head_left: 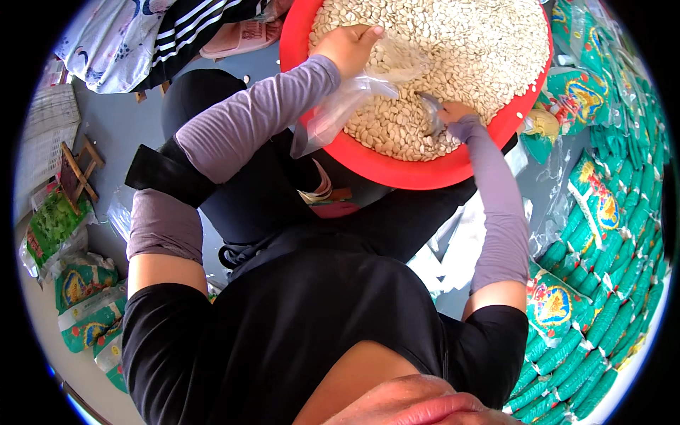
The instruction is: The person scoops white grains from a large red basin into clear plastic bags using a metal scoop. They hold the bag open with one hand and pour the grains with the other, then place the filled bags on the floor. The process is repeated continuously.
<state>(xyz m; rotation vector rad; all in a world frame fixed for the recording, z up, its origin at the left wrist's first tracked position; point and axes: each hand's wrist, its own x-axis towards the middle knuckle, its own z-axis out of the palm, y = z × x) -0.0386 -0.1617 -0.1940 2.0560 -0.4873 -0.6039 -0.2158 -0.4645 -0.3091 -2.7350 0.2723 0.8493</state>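
A wide red basin (pixel 397 175) in front of me is heaped with pale, flat seeds (pixel 489 42) that look like pumpkin seeds. My left hand (pixel 345 51) is closed on a clear plastic bag (pixel 340 106), over the left side of the heap. The bag drapes across the seeds and over the basin's near-left rim. At the near-right side, my right hand (pixel 457 112) is closed round a shiny grey scoop (pixel 430 112), its front down among the seeds. My fingers hide part of the scoop.
Stacked green packets (pixel 609 283) fill the right side, and more green packets (pixel 88 297) lie at the left. A small wooden stool (pixel 83 170) and a white crate (pixel 53 131) stand at left. Another person's striped trouser leg (pixel 191 28) and pink slipper (pixel 241 39) show at the far left.
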